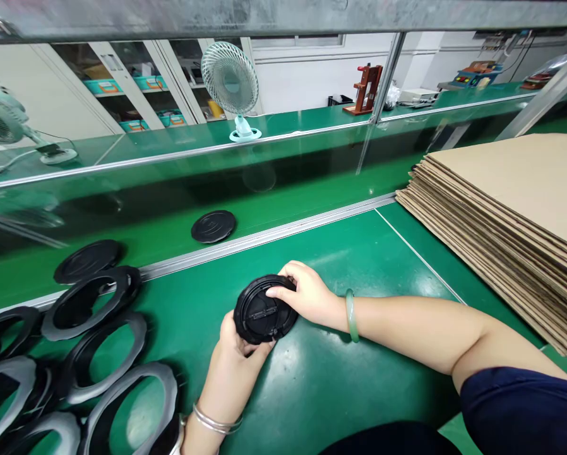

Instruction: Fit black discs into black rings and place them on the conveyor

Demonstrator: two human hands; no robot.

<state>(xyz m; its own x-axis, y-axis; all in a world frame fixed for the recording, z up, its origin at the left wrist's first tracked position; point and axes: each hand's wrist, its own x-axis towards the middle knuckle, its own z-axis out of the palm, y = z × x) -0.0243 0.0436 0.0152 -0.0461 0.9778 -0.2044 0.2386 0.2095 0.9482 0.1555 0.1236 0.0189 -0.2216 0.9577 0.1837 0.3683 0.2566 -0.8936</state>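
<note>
A round black plastic disc (262, 312) with ribs and a bar on its inner face is held tilted just above the green table (340, 265). My left hand (233, 360) grips its lower edge from below, fingers curled round the rim. My right hand (307, 294) clasps the top right edge, with fingers pressing on the disc's face. Both hands are closed on the same disc.
Several grey-black oval rings (91, 303) lie overlapping at the left. Another black disc (213, 225) rests on the conveyor belt behind a metal rail. A tall stack of cardboard sheets (515, 208) fills the right. Small fans (231, 85) stand on the far shelf.
</note>
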